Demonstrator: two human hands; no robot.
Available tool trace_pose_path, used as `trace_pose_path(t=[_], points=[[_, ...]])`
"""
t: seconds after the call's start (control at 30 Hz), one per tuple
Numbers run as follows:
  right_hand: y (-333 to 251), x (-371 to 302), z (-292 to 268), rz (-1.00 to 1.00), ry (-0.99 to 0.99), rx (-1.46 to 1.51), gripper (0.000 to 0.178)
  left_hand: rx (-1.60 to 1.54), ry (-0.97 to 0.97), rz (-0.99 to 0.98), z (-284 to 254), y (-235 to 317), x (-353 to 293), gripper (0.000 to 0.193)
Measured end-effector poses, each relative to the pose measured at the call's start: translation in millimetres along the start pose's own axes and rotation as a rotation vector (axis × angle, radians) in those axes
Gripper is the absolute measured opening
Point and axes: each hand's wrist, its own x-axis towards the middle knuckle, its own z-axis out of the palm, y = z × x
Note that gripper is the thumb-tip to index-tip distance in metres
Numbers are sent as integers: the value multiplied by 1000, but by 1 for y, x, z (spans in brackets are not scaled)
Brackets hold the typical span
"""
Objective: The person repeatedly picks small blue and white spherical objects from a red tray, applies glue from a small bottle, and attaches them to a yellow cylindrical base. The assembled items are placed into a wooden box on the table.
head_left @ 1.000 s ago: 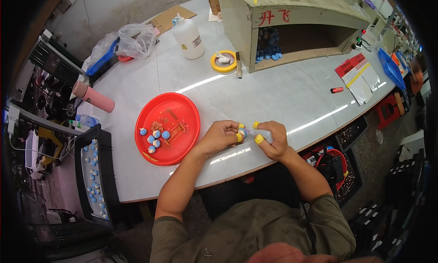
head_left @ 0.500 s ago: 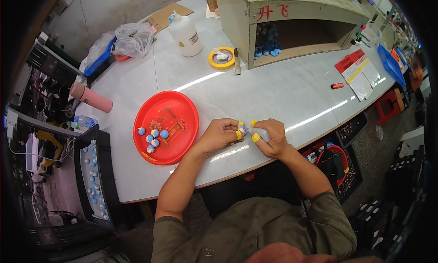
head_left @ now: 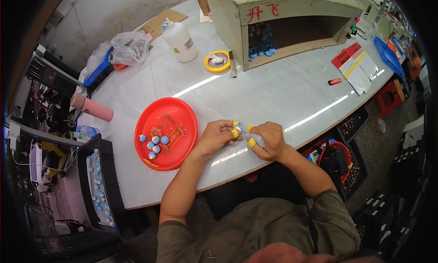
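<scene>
Between the yellow-wrapped thumb and fingertips of my left hand (head_left: 214, 139) is a small blue-and-white ball-shaped piece (head_left: 238, 128). My right hand (head_left: 272, 142), also with yellow wraps on its fingertips, closes round a small translucent squeeze bottle (head_left: 258, 139). The bottle's narrow tip points left at the piece; whether they touch I cannot tell. Both hands are just above the grey tabletop, near its front edge. To their left lies a round red plate (head_left: 187, 121), where several similar blue-and-white pieces (head_left: 156, 140) are gathered.
A black tray (head_left: 113, 172) with more pieces stands at the table's left end, near a pink flask (head_left: 93, 109). Farther back are a large white bottle (head_left: 181, 43), a yellow tape roll (head_left: 217, 69) and an open-fronted box (head_left: 301, 17). A red lighter (head_left: 335, 81) lies right.
The whole view has shifted slightly, with the plate and tray appearing lower. Both hands keep their grips, the bottle still tilted toward the piece.
</scene>
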Motion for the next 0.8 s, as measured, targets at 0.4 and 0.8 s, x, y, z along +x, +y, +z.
trace_pose_path(t=[0.4, 0.8], points=[[5, -1, 2, 52, 10, 13, 25, 30, -12, -7, 3, 2, -2, 33], [2, -1, -1, 28, 33, 10, 24, 13, -17, 1, 0, -1, 1, 30]])
